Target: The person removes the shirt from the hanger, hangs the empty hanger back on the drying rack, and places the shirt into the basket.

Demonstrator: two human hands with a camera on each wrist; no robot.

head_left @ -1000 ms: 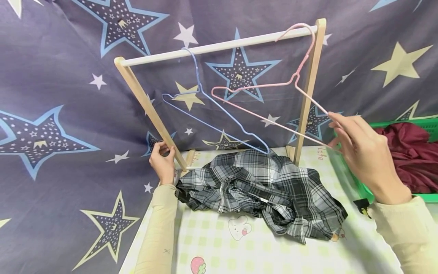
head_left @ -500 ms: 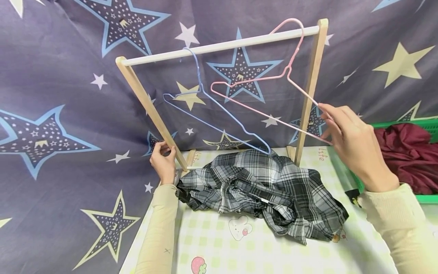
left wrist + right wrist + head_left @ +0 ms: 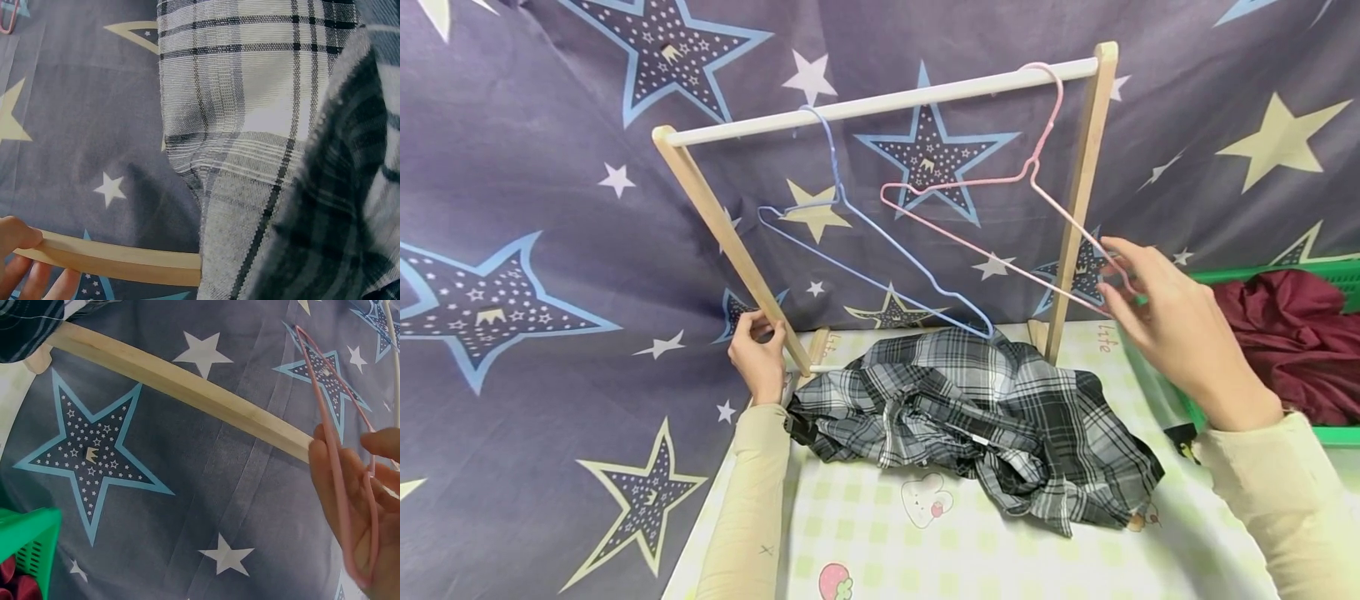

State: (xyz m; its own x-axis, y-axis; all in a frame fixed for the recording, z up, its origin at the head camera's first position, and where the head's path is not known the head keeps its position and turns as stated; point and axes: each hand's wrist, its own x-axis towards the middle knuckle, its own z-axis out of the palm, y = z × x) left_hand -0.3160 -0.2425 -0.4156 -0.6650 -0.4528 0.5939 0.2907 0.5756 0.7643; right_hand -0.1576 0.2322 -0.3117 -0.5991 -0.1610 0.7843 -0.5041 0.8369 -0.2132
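Observation:
A small clothes rack (image 3: 880, 104) with wooden posts and a white top bar stands on the table. My left hand (image 3: 758, 354) grips its left post (image 3: 119, 259), thumb on one side and fingers on the other. From the bar hang a blue hanger (image 3: 891, 243) and, to its right, a pink hanger (image 3: 996, 181). My right hand (image 3: 1180, 325) is around the pink hanger's right end, thumb and fingers apart. In the right wrist view that end of the pink hanger (image 3: 337, 487) lies along the loosely spread fingers. A crumpled grey plaid shirt (image 3: 977, 425) lies beneath the hangers.
At the right a green basket (image 3: 1262, 273) holds dark red cloth (image 3: 1285, 342). A dark star-printed curtain (image 3: 550, 183) hangs behind the rack. The tablecloth (image 3: 880, 533) is pale green check with cartoon prints.
The pink hanger has shifted left and its hook has come down over the bar. My right hand moved left with it, and its fingers have loosened. The left hand stays on the post.

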